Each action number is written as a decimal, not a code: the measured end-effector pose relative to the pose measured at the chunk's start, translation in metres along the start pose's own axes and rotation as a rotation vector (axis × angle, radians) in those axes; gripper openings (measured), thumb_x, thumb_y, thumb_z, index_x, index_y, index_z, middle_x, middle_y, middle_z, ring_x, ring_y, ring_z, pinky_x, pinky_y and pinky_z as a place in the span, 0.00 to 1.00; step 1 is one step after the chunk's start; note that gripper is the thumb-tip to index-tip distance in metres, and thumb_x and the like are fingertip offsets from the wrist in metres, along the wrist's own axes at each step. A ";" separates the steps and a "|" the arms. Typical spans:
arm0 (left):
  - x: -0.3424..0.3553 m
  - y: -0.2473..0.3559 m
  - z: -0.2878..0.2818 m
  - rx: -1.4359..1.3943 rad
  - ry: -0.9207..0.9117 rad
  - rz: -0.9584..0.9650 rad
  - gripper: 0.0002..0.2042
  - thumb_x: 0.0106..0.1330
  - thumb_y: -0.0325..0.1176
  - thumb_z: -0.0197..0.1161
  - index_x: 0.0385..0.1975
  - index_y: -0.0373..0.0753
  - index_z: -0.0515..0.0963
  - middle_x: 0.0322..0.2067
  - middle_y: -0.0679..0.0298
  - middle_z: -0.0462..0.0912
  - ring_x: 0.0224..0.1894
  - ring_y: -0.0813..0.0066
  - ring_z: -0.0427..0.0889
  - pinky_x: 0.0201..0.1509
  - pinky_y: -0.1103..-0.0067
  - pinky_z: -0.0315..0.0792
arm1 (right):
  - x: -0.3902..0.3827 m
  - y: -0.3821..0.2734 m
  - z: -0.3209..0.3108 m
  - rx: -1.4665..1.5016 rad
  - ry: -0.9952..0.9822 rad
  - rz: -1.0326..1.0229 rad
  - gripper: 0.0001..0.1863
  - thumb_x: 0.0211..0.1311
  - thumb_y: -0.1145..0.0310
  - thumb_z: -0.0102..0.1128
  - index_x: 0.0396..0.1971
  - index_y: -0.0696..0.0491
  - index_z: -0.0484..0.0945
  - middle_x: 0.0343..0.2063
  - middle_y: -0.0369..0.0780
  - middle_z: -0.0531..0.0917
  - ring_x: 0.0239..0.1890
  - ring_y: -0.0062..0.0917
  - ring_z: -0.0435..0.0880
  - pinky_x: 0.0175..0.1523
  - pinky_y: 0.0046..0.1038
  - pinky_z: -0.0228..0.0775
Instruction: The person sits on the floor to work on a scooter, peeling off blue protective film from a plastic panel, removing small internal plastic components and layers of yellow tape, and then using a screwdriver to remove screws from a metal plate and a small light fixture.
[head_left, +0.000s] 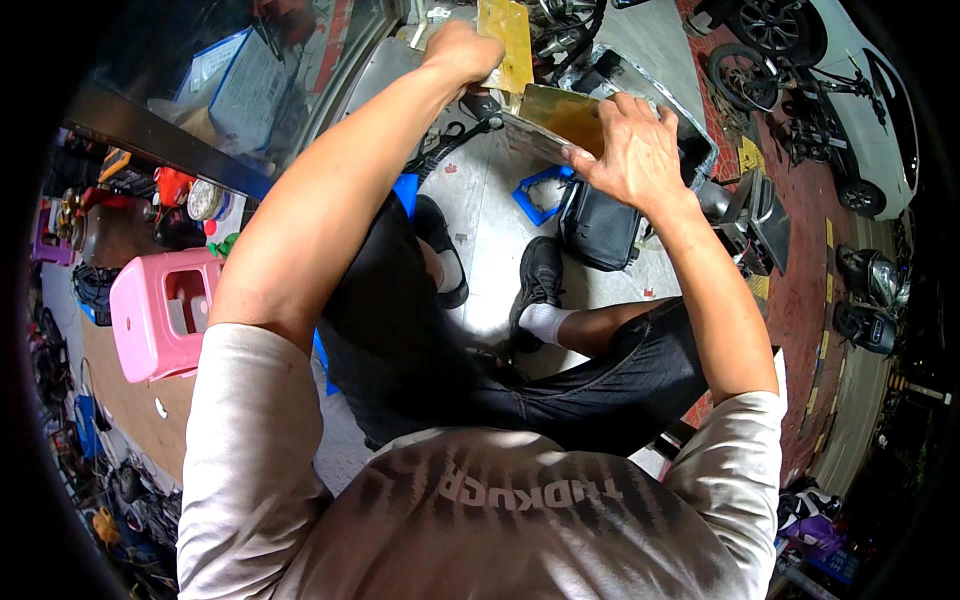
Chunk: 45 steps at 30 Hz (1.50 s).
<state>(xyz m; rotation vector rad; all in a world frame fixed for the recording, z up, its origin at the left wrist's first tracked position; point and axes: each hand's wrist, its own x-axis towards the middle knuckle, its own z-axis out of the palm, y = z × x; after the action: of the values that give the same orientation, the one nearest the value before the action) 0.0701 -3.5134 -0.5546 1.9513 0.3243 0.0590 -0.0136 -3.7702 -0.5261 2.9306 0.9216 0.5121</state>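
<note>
Ahead of me, my left hand (pixel 465 52) is closed beside the left edge of a flat yellow sheet (pixel 508 45). Its fingertips are turned away, so what lies inside the fist is hidden. To the right and a little nearer, my right hand (pixel 635 150) grips a slab with a glossy amber face (pixel 565 115), thumb at the near edge and fingers over the far side. The sheet and the slab meet at a corner between my hands; whether they are joined, I cannot tell. Beyond the slab is an open dark case (pixel 695 150), partly covered by my right hand.
A black case (pixel 600 225) lies on the tiles by my right shoe (pixel 541 275), next to a blue frame (pixel 540 195). Black cables (pixel 445 145) lie below my left wrist. A pink stool (pixel 165 315) stands left, near a glass cabinet (pixel 240 90). Motorbikes and a white car are parked right.
</note>
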 end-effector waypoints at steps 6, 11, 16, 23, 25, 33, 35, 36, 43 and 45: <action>0.003 -0.003 0.002 0.004 -0.001 0.017 0.12 0.59 0.27 0.63 0.38 0.24 0.83 0.30 0.51 0.87 0.26 0.63 0.87 0.22 0.69 0.83 | 0.001 0.003 0.003 0.013 -0.017 0.007 0.29 0.50 0.48 0.75 0.45 0.55 0.84 0.41 0.40 0.81 0.52 0.36 0.81 0.60 0.56 0.63; -0.002 0.001 -0.001 -0.010 -0.019 0.003 0.12 0.59 0.27 0.64 0.38 0.24 0.83 0.31 0.52 0.87 0.26 0.63 0.87 0.23 0.70 0.84 | 0.000 0.011 0.005 -0.060 0.028 -0.105 0.23 0.54 0.53 0.75 0.43 0.53 0.84 0.41 0.39 0.81 0.53 0.34 0.80 0.66 0.61 0.60; -0.002 0.003 -0.005 -0.086 -0.058 -0.067 0.12 0.58 0.28 0.66 0.36 0.25 0.83 0.30 0.54 0.85 0.26 0.63 0.87 0.23 0.70 0.85 | 0.001 0.022 0.001 0.006 0.046 -0.153 0.12 0.62 0.57 0.69 0.33 0.51 0.86 0.34 0.36 0.81 0.47 0.33 0.83 0.68 0.61 0.59; -0.011 0.005 -0.004 -0.004 -0.369 -0.152 0.12 0.59 0.31 0.65 0.38 0.29 0.82 0.29 0.57 0.84 0.25 0.71 0.85 0.22 0.75 0.84 | 0.003 0.038 -0.007 0.333 0.077 -0.152 0.16 0.66 0.58 0.67 0.26 0.56 0.82 0.28 0.40 0.80 0.40 0.38 0.83 0.61 0.46 0.65; -0.014 0.006 -0.002 0.037 -0.401 -0.143 0.15 0.62 0.37 0.65 0.42 0.33 0.82 0.33 0.60 0.84 0.25 0.75 0.84 0.22 0.78 0.83 | 0.001 0.043 -0.008 0.441 0.052 -0.111 0.17 0.66 0.58 0.67 0.25 0.58 0.81 0.26 0.42 0.79 0.37 0.39 0.82 0.54 0.42 0.69; -0.016 0.002 -0.008 -0.159 -0.600 -0.219 0.17 0.66 0.42 0.63 0.49 0.37 0.79 0.37 0.65 0.83 0.24 0.79 0.82 0.23 0.78 0.85 | -0.005 0.050 -0.010 0.764 -0.003 -0.015 0.18 0.68 0.59 0.67 0.30 0.61 0.83 0.25 0.43 0.79 0.28 0.34 0.79 0.37 0.34 0.70; -0.017 0.003 -0.009 -0.216 -0.669 -0.240 0.18 0.67 0.41 0.63 0.51 0.37 0.77 0.37 0.64 0.83 0.23 0.79 0.82 0.24 0.76 0.86 | -0.006 0.051 -0.010 0.772 0.001 -0.031 0.18 0.68 0.59 0.67 0.31 0.61 0.83 0.25 0.43 0.79 0.28 0.33 0.79 0.37 0.34 0.70; -0.018 0.004 -0.010 -0.244 -0.697 -0.235 0.18 0.67 0.40 0.63 0.52 0.37 0.77 0.36 0.64 0.83 0.23 0.79 0.82 0.25 0.76 0.87 | -0.007 0.052 -0.010 0.775 -0.001 -0.027 0.18 0.68 0.59 0.67 0.31 0.61 0.83 0.25 0.43 0.79 0.28 0.33 0.78 0.38 0.34 0.70; -0.028 0.011 -0.016 -0.396 -0.776 -0.285 0.21 0.69 0.40 0.61 0.54 0.31 0.73 0.36 0.58 0.84 0.21 0.71 0.85 0.23 0.71 0.87 | -0.011 0.058 -0.019 0.849 -0.041 0.050 0.17 0.69 0.61 0.66 0.32 0.63 0.83 0.27 0.39 0.79 0.31 0.23 0.77 0.39 0.29 0.69; -0.029 0.012 -0.018 -0.458 -0.840 -0.285 0.21 0.70 0.40 0.60 0.54 0.30 0.72 0.36 0.56 0.85 0.21 0.68 0.85 0.21 0.72 0.86 | -0.011 0.060 -0.020 0.857 -0.063 0.059 0.16 0.70 0.62 0.66 0.33 0.63 0.83 0.28 0.37 0.79 0.32 0.20 0.76 0.40 0.27 0.69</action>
<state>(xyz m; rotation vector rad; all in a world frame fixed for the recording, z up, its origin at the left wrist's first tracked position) 0.0412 -3.5088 -0.5327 1.3126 0.0138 -0.7849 0.0049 -3.8274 -0.5032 3.6839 1.3061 -0.0082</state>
